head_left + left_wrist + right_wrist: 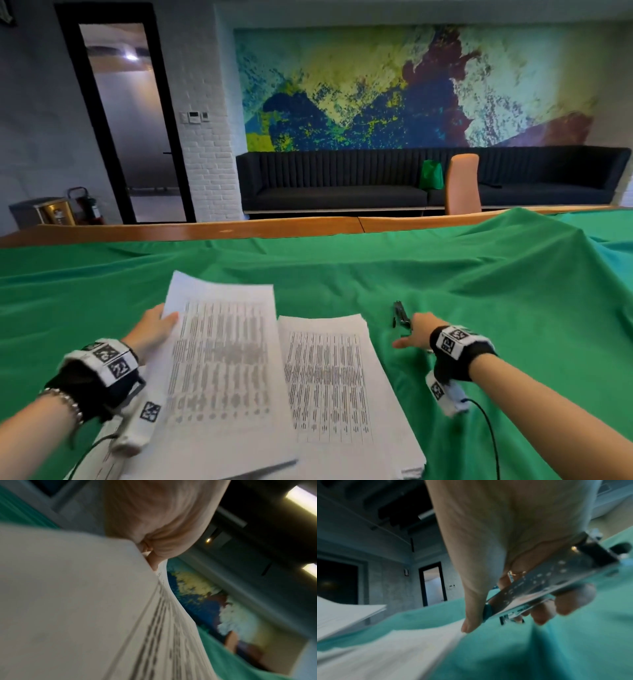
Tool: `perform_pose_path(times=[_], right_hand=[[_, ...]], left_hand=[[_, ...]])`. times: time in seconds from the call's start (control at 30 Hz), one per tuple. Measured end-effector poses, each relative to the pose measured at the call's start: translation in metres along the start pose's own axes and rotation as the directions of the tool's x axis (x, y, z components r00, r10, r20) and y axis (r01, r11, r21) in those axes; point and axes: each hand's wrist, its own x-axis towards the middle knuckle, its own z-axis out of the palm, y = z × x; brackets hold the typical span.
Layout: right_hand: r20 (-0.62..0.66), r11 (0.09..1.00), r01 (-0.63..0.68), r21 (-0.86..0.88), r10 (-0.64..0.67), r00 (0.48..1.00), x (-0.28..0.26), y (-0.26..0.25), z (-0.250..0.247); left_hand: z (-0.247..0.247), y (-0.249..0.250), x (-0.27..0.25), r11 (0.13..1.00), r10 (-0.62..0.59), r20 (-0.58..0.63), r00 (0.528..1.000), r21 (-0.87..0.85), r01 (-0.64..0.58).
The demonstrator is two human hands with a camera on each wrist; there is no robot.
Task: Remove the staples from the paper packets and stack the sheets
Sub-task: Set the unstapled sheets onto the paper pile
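Observation:
My left hand grips the left edge of a printed paper packet and holds it tilted above the table. The thumb lies on top of the sheets, and the left wrist view shows the hand pinching the packet at its corner. A thick stack of printed sheets lies flat to its right. Beyond the stack, low over the green cloth, my right hand grips a metal and black staple remover. In the right wrist view the fingers curl under the tool.
A rumpled green cloth covers the table and bulges up at the right. The wooden table edge runs along the far side. An orange chair and a dark sofa stand behind it.

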Motion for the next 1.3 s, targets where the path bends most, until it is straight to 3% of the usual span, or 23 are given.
perform_pose_path(times=[0.07, 0.2, 0.3, 0.37, 0.47, 0.57, 0.67, 0.8, 0.9, 1.07, 1.2, 1.3], right_hand=[[-0.008, 1.000, -0.025, 0.000, 0.025, 1.000, 0.006, 0.003, 0.016], [-0.080, 0.999, -0.037, 0.026, 0.039, 0.996, 0.008, -0.001, 0.023], [-0.176, 0.999, 0.010, 0.031, -0.005, 0.984, 0.006, -0.014, 0.016], [-0.177, 0.997, 0.043, 0.060, -0.032, 0.984, 0.007, -0.027, 0.014], [-0.006, 0.993, 0.053, 0.108, -0.053, 0.999, 0.009, -0.047, 0.022], [0.138, 0.981, 0.041, 0.192, -0.069, 0.988, 0.013, -0.053, 0.039], [0.126, 0.982, 0.040, 0.183, -0.064, 0.990, 0.017, -0.054, 0.052], [0.049, 0.984, 0.057, 0.171, -0.066, 0.997, 0.014, -0.054, 0.064], [0.022, 0.981, 0.075, 0.179, -0.080, 0.997, 0.014, -0.053, 0.069], [0.011, 0.975, 0.095, 0.199, -0.099, 0.995, 0.014, -0.050, 0.073], [0.004, 0.973, 0.101, 0.207, -0.104, 0.995, 0.018, -0.048, 0.075], [-0.002, 0.973, 0.106, 0.204, -0.108, 0.994, 0.019, -0.048, 0.076]], left_hand=[[-0.010, -0.031, 0.008, 0.985, -0.058, 0.016, 0.998, 0.164, 0.055], [-0.010, -0.048, -0.008, 0.928, -0.098, -0.083, 0.992, 0.351, 0.121], [0.008, -0.035, -0.019, 0.871, -0.128, -0.133, 0.983, 0.460, 0.176], [0.024, -0.017, -0.025, 0.843, -0.072, -0.098, 0.993, 0.527, 0.113], [0.056, 0.016, -0.037, 0.909, 0.021, 0.130, 0.991, 0.410, -0.073], [0.091, 0.041, -0.053, 0.953, -0.044, 0.331, 0.943, 0.298, -0.060], [0.124, 0.050, -0.062, 0.908, -0.131, 0.454, 0.881, 0.412, -0.077], [0.150, 0.056, -0.069, 0.870, -0.234, 0.441, 0.866, 0.492, -0.016], [0.157, 0.055, -0.072, 0.882, -0.256, 0.373, 0.892, 0.467, 0.057], [0.163, 0.041, -0.063, 0.909, -0.218, 0.358, 0.908, 0.412, 0.056], [0.170, 0.045, -0.073, 0.906, -0.208, 0.451, 0.868, 0.423, -0.003], [0.175, 0.044, -0.074, 0.881, -0.219, 0.445, 0.869, 0.473, -0.020]])
